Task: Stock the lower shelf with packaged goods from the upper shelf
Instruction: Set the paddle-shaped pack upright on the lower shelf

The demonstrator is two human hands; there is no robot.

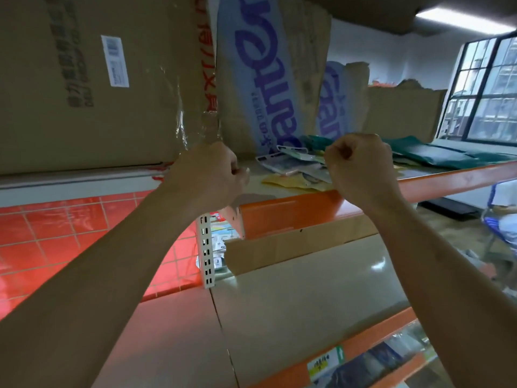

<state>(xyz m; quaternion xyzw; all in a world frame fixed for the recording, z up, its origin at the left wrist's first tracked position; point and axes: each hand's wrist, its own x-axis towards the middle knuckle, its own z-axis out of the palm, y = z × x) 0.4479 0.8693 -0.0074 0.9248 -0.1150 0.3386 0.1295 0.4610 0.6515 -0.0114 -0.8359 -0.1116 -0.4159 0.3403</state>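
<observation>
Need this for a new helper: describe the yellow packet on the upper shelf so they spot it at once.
Start at the upper shelf with the orange front rail. Between the left hand and right hand lies a pile of packets; the yellow packet is nearest the front edge. Its neighbours are white or pinkish, the packs further right dark green.

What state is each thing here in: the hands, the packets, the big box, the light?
Left hand: curled into a fist, nothing visibly held.
Right hand: curled into a fist, nothing visibly held.
Packets: lying in a loose pile on the upper shelf.
Large carton: taped shut.
Ceiling light: on.
</observation>
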